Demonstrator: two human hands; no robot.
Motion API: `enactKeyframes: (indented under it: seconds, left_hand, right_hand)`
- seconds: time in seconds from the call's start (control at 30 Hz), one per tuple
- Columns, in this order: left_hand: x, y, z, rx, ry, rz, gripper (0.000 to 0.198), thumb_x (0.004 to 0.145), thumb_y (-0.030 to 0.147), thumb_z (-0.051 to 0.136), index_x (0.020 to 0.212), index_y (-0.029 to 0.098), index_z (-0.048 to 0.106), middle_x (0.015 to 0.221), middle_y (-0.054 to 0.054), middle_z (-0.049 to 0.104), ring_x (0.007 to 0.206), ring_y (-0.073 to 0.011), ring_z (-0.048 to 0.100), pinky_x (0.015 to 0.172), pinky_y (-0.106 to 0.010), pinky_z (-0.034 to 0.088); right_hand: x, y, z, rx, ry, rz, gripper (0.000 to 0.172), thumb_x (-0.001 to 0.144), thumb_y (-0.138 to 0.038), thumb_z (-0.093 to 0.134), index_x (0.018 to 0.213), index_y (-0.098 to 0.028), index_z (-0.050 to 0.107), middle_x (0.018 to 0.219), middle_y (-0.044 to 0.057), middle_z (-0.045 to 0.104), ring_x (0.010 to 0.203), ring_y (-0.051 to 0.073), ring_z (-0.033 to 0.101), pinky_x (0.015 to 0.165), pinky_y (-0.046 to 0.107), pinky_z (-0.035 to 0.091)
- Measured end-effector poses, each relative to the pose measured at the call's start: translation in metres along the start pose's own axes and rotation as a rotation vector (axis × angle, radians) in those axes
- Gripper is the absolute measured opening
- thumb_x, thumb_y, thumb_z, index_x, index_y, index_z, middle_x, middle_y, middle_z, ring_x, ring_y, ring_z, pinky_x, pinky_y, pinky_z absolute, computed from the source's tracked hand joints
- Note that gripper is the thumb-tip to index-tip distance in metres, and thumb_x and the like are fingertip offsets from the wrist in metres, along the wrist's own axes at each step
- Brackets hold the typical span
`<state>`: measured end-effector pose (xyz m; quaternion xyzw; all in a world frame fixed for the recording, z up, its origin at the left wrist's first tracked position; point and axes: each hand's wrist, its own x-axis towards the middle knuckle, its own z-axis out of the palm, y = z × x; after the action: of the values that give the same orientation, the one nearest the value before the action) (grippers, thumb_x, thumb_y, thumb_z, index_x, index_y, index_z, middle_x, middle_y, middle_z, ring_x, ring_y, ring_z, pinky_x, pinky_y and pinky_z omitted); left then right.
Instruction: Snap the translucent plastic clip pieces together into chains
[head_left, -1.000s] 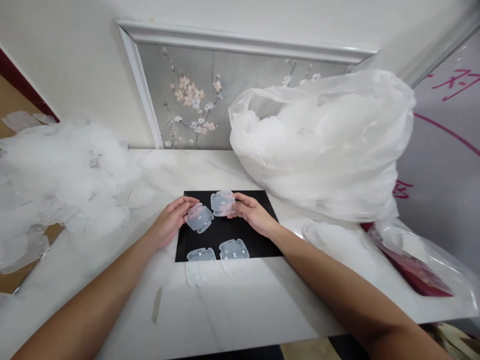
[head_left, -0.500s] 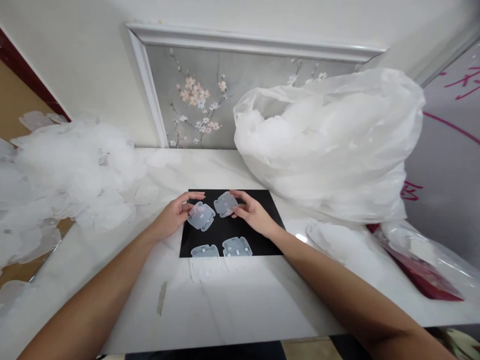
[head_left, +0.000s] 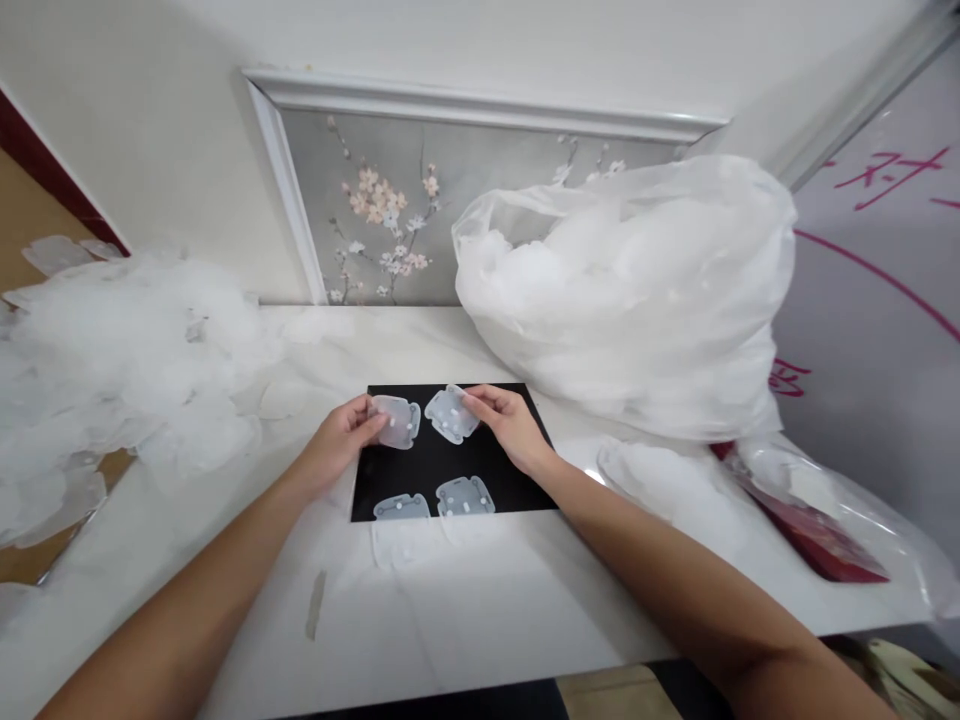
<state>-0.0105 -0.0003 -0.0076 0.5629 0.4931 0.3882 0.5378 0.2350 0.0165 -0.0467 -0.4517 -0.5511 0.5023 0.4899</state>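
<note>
A black mat [head_left: 491, 470] lies on the white table [head_left: 465, 600]. My left hand [head_left: 341, 445] pinches a translucent plastic piece [head_left: 396, 420] over the mat's far left part. My right hand [head_left: 510, 425] pinches a second translucent plastic piece [head_left: 452, 413] just to the right of the first; the two pieces sit close, a small gap between them. Two more such pieces [head_left: 403, 508] [head_left: 466, 496] lie flat at the mat's near edge, side by side.
A big clear bag [head_left: 637, 300] stuffed with white pieces stands at the right rear. A loose heap of the same pieces [head_left: 127, 350] covers the left side. A framed flower picture [head_left: 405, 210] leans on the wall. A red item in plastic [head_left: 810, 530] lies at right.
Both hands have turned and shifted their pieces slightly over the mat; the left piece now sits higher and flatter. The two lower pieces have not moved.
</note>
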Motion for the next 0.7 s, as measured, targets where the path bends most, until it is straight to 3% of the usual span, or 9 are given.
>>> enactKeyframes:
  seconds: [0.07, 0.2, 0.33, 0.7]
  left_hand:
    - [-0.0016, -0.0007, 0.0018, -0.144, -0.055, -0.136, 0.038, 0.071, 0.044, 0.077, 0.097, 0.019, 0.067, 0.092, -0.006, 0.073, 0.082, -0.0227, 0.069, 0.074, -0.035, 0.054]
    - [-0.0034, 0.0011, 0.0024, -0.220, -0.102, -0.272, 0.043, 0.079, 0.042, 0.071, 0.116, 0.022, 0.064, 0.112, -0.009, 0.072, 0.088, -0.0242, 0.072, 0.074, -0.034, 0.056]
    - [-0.0018, 0.0034, 0.0023, -0.313, -0.078, -0.310, 0.042, 0.090, 0.050, 0.056, 0.115, 0.019, 0.065, 0.109, -0.012, 0.073, 0.085, -0.0244, 0.073, 0.074, -0.037, 0.057]
    - [0.0004, -0.0009, -0.0012, -0.365, -0.120, -0.322, 0.055, 0.088, 0.062, 0.048, 0.116, 0.018, 0.065, 0.105, -0.014, 0.074, 0.085, -0.0246, 0.072, 0.079, -0.039, 0.055]
  right_hand:
    - [0.0031, 0.0048, -0.0005, 0.139, -0.090, 0.106, 0.038, 0.073, -0.053, 0.072, 0.088, -0.019, 0.073, 0.075, 0.002, 0.069, 0.060, 0.013, 0.058, 0.058, 0.029, 0.050]
    - [0.0066, 0.0089, -0.0021, 0.268, -0.171, 0.174, 0.041, 0.070, -0.051, 0.076, 0.092, -0.018, 0.073, 0.078, 0.003, 0.071, 0.066, 0.014, 0.064, 0.059, 0.026, 0.053]
    - [0.0064, 0.0078, -0.0040, 0.311, -0.187, 0.178, 0.041, 0.069, -0.051, 0.078, 0.094, -0.018, 0.074, 0.076, 0.003, 0.070, 0.062, 0.013, 0.064, 0.057, 0.025, 0.054]
    - [0.0057, 0.0100, -0.0046, 0.283, -0.188, 0.171, 0.041, 0.072, -0.050, 0.076, 0.098, -0.019, 0.072, 0.076, 0.002, 0.070, 0.060, 0.012, 0.062, 0.055, 0.026, 0.054]
